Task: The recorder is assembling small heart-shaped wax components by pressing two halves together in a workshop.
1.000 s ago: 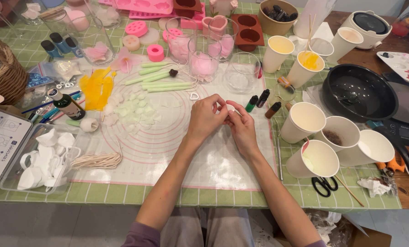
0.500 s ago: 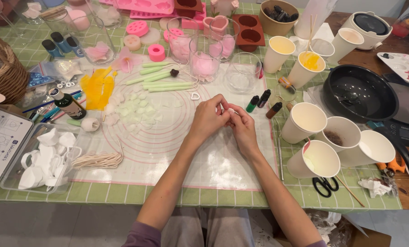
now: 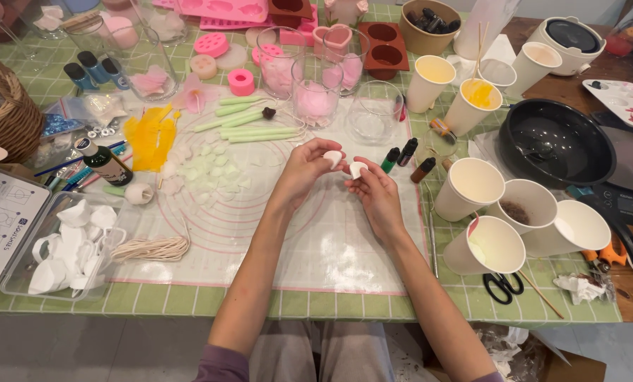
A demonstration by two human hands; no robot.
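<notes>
Two white petal-shaped pieces now sit apart, one in each hand, over the silicone mat (image 3: 274, 240); half a second ago the hands were pressed together around a single small lump. Left piece (image 3: 332, 158) is pinched in the left hand (image 3: 308, 168) fingers; right piece (image 3: 357, 169) is pinched in the right hand (image 3: 374, 191). Judging by this, the pieces have just been separated or picked for shaping. Green sticks (image 3: 256, 127) lie beyond, paper cups (image 3: 472, 187) to the right on the tabletop (image 3: 189, 301).
</notes>
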